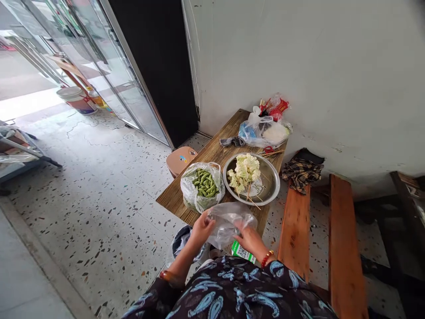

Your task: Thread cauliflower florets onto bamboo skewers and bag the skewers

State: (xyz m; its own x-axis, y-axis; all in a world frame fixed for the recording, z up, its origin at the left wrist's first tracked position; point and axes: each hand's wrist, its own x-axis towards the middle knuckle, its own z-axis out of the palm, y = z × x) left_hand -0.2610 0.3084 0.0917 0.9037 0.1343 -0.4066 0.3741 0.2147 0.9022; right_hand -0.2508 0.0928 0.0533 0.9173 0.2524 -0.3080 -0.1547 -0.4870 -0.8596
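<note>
A clear plastic bag (229,218) is stretched between my two hands at the near end of the wooden table. My left hand (201,229) pinches its left rim. At the bag's right side my right hand (251,241) grips the film, its fingertips partly hidden by the plastic. Just beyond the bag, a white plastic bag (189,191) stands open, full of green pods (206,182). To its right is a metal basin (275,188) holding cauliflower pieces (247,168), with thin wooden skewers (249,201) sticking out.
Farther back on the table (212,148) lie a dark cloth (232,141), red-handled scissors (268,149) and filled plastic bags (265,133). A brown stool (181,159) stands at the left. Orange benches (294,230) are at the right, one with a plaid cloth (303,170).
</note>
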